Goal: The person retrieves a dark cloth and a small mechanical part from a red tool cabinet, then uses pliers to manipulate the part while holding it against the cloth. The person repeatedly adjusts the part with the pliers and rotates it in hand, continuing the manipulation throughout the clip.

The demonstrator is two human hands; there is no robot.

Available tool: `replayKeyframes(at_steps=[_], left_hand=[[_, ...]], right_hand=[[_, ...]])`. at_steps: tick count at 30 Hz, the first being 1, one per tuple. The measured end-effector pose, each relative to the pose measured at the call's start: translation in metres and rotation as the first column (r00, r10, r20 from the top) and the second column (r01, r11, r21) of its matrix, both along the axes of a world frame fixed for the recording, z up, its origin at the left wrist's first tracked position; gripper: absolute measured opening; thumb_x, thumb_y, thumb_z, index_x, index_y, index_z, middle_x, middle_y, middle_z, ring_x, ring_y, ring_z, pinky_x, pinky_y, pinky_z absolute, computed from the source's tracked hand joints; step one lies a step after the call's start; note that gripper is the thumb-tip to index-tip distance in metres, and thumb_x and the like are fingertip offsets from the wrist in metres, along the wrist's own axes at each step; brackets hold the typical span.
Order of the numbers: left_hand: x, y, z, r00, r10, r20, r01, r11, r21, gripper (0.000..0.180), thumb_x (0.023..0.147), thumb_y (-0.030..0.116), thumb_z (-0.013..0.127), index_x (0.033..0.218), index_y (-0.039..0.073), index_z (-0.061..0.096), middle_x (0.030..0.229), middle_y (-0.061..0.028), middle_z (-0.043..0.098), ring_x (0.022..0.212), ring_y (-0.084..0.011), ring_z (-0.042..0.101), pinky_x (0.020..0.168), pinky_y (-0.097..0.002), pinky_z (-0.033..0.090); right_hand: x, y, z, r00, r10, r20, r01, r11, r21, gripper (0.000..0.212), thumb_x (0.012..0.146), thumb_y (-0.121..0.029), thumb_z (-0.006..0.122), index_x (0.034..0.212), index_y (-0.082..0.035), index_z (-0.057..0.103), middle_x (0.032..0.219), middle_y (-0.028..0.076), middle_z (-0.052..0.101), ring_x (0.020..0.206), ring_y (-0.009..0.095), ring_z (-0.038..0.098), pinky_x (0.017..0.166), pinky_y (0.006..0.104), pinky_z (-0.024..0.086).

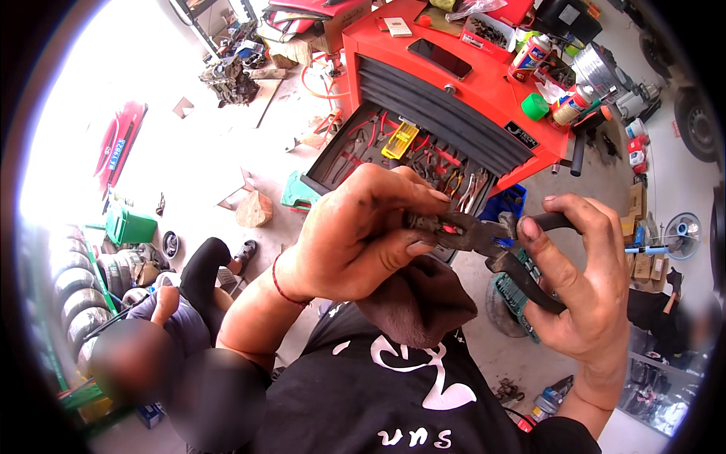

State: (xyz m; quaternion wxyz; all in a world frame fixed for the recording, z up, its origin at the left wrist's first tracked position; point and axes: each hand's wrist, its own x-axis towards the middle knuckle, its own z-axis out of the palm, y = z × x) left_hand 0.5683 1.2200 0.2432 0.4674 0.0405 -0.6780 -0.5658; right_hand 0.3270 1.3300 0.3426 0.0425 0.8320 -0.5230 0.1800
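In front of my chest, my right hand (pixel 582 284) grips a pair of dark pliers (pixel 480 236), its fingers around the spread handles. The jaws point left toward my left hand (pixel 340 234). Thumb and fingers of that hand pinch a small, dark, greasy part (pixel 423 222) at the jaws. A speck of red shows there; the fingers hide much of the part, so its kind is unclear. Below the left hand hangs a dark brown cloth (pixel 423 299); whether the hand holds it too, I cannot tell.
Ahead stands a red tool cabinet (pixel 386 34), its drawer (pixel 321 170) pulled out with several pliers inside. A phone (pixel 440 58) and spray cans (pixel 529 57) lie or stand on top. At left a person (pixel 178 310) sits low near stacked tyres (pixel 79 291). A fan (pixel 681 231) stands right.
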Motion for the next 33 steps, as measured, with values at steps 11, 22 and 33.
replayKeyframes(at_steps=[11, 22, 33], left_hand=[[0.001, -0.002, 0.002, 0.999, 0.041, 0.006, -0.042, 0.994, 0.098, 0.038, 0.093, 0.015, 0.070, 0.116, -0.006, 0.048, 0.108, -0.0227, 0.061, 0.096, -0.0229, 0.061, 0.081, -0.0315, 0.051], [-0.001, -0.011, -0.002, 0.998, -0.047, 0.028, 0.035, 0.947, 0.320, 0.030, 0.102, 0.021, 0.060, 0.120, -0.001, 0.050, 0.101, -0.0054, 0.059, 0.074, -0.0075, 0.057, 0.064, -0.0217, 0.046], [-0.020, 0.000, -0.011, 0.984, -0.037, -0.173, 0.133, 0.800, 0.585, 0.024, 0.106, 0.025, 0.050, 0.119, 0.004, 0.049, 0.087, -0.0064, 0.059, 0.061, -0.0078, 0.050, 0.052, -0.0208, 0.037]], right_hand=[[-0.003, -0.006, -0.018, 0.995, 0.050, 0.091, -0.047, 0.998, -0.035, 0.085, 0.048, 0.006, 0.071, 0.130, -0.017, 0.066, 0.110, 0.015, 0.059, 0.088, 0.030, 0.059, 0.066, 0.0364, 0.050], [0.002, -0.013, -0.020, 0.965, -0.031, 0.262, -0.005, 0.991, 0.132, 0.082, 0.051, 0.001, 0.075, 0.131, -0.015, 0.066, 0.109, 0.015, 0.057, 0.087, 0.031, 0.059, 0.072, 0.0389, 0.052], [0.005, -0.008, -0.034, 0.941, -0.069, 0.331, 0.019, 0.988, 0.152, 0.084, 0.055, -0.003, 0.075, 0.137, -0.013, 0.060, 0.120, 0.018, 0.055, 0.103, 0.035, 0.059, 0.087, 0.0419, 0.050]])
